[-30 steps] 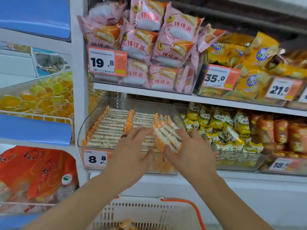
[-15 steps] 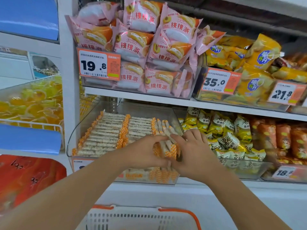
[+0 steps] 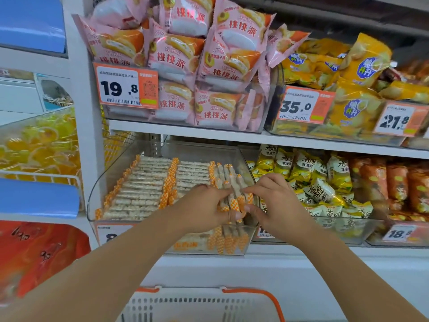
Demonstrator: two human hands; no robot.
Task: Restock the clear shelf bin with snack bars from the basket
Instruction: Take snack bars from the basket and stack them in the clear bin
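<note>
Head view showed both hands meeting over the right end of the clear shelf bin (image 3: 97, 194): the left hand (image 3: 204, 209) and right hand (image 3: 276, 205) pinched a small bundle of snack bars (image 3: 234, 196) between them, above the bin's front corner. The basket (image 3: 199, 305) sat below the bin.

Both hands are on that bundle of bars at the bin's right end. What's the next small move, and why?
Probably ease the bundle of bars down flat into the bin's right end, then let go. Left hand and right hand both grip it, and it sits tilted above the neat rows.
</note>
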